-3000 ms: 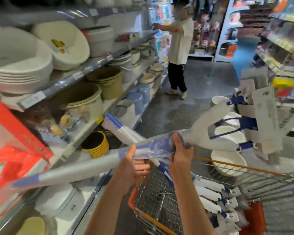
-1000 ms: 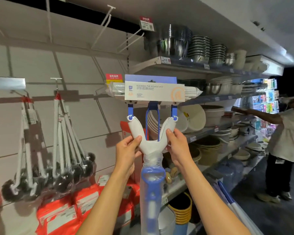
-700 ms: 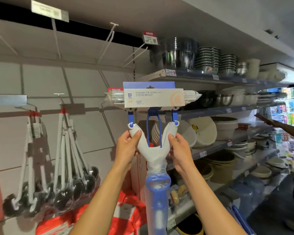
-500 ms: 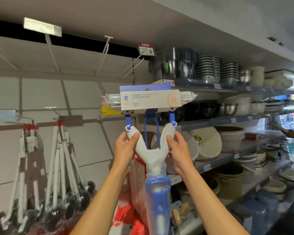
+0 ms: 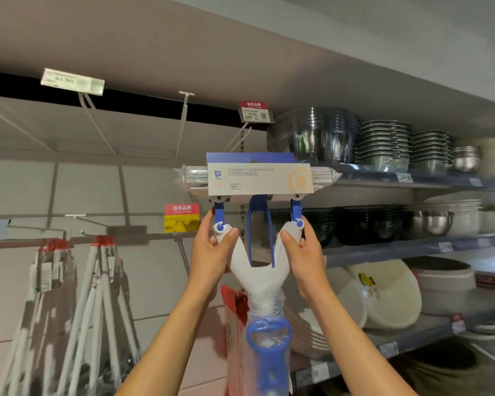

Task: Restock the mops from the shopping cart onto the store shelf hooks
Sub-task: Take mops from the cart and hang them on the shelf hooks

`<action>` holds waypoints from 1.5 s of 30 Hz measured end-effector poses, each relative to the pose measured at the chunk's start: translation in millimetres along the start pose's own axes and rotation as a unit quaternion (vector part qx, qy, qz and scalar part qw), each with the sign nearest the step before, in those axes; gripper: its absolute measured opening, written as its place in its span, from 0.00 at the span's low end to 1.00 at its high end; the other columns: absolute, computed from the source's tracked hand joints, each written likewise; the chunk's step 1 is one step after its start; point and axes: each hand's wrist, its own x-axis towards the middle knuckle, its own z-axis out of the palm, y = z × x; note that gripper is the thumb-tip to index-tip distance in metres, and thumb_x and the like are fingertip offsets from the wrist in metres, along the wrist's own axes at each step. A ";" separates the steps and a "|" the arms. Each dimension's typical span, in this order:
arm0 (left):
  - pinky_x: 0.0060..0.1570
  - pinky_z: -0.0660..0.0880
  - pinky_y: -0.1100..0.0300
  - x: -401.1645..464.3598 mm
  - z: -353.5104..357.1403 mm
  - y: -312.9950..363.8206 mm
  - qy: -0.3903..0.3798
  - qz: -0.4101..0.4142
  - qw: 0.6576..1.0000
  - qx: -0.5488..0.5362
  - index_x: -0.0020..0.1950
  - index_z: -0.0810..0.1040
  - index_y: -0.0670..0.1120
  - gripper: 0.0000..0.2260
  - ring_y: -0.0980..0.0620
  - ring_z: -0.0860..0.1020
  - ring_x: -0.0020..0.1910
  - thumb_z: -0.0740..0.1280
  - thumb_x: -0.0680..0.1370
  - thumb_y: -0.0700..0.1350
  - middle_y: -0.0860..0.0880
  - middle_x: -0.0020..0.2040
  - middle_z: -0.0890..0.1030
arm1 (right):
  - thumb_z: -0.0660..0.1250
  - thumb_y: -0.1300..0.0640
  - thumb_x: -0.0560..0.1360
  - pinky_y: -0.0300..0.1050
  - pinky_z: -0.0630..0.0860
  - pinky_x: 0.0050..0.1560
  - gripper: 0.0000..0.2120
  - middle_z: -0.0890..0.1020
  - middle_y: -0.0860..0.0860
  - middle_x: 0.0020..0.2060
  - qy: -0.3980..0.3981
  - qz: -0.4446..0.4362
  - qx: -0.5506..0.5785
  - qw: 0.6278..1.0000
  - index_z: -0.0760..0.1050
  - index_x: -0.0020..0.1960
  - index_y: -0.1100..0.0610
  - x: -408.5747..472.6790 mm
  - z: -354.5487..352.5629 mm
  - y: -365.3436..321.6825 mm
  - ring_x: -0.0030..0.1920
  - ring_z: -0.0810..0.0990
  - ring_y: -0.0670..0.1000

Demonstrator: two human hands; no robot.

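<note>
Since half a second ago the mop has been lifted a little higher toward the top of the shelving, and the view has tilted up with it, so the hanging stock at the left now sits lower in the frame.

At the far left, a bundle of white-handled brushes in clear wrap (image 5: 77, 307) hangs from a wall rail. Above it a long white wire shelf hook (image 5: 93, 121) juts out from the back panel, carrying a clear price tag holder (image 5: 72, 81) at its tip, and a second bare white hook (image 5: 183, 121) stands just to its right.

Near the middle, the left hand (image 5: 210, 252) curls its fingers and thumb around the left arm of the white Y-shaped fork of the blue and white sponge mop (image 5: 257, 224). This mop is held upright, head uppermost, its white and blue cardboard label (image 5: 259, 178) below the hooks and apart from them, its plastic-wrapped handle running down out of view. On the fork's right arm, the right hand (image 5: 302, 252) grips in the same way.

To the right, stacked steel bowls (image 5: 326, 135) and cream plastic basins (image 5: 383, 292) fill the grey store shelves (image 5: 412, 248).
</note>
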 end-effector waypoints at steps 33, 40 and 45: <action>0.34 0.82 0.55 154.0 42.7 -24.0 0.005 0.101 0.995 -0.011 0.72 0.65 0.67 0.29 0.51 0.86 0.44 0.70 0.79 0.42 0.50 0.51 0.85 | 0.66 0.58 0.81 0.54 0.79 0.62 0.29 0.75 0.49 0.68 -0.020 -0.078 0.058 0.995 0.61 0.61 0.24 164.7 33.4 22.5 0.63 0.79 0.51; 0.31 0.80 0.58 166.9 49.5 -23.1 0.038 0.113 0.993 0.020 0.68 0.64 0.69 0.28 0.53 0.85 0.41 0.70 0.80 0.41 0.49 0.51 0.84 | 0.66 0.59 0.81 0.57 0.77 0.65 0.28 0.73 0.49 0.70 -0.047 -0.074 0.091 0.992 0.61 0.66 0.28 185.8 38.8 29.1 0.64 0.78 0.52; 0.30 0.80 0.57 178.6 53.5 -24.4 0.035 0.125 0.990 0.047 0.75 0.64 0.65 0.29 0.55 0.85 0.41 0.69 0.80 0.41 0.53 0.49 0.84 | 0.65 0.58 0.81 0.45 0.80 0.53 0.29 0.73 0.49 0.69 -0.062 -0.063 0.110 0.990 0.60 0.72 0.33 198.7 39.5 35.2 0.60 0.79 0.49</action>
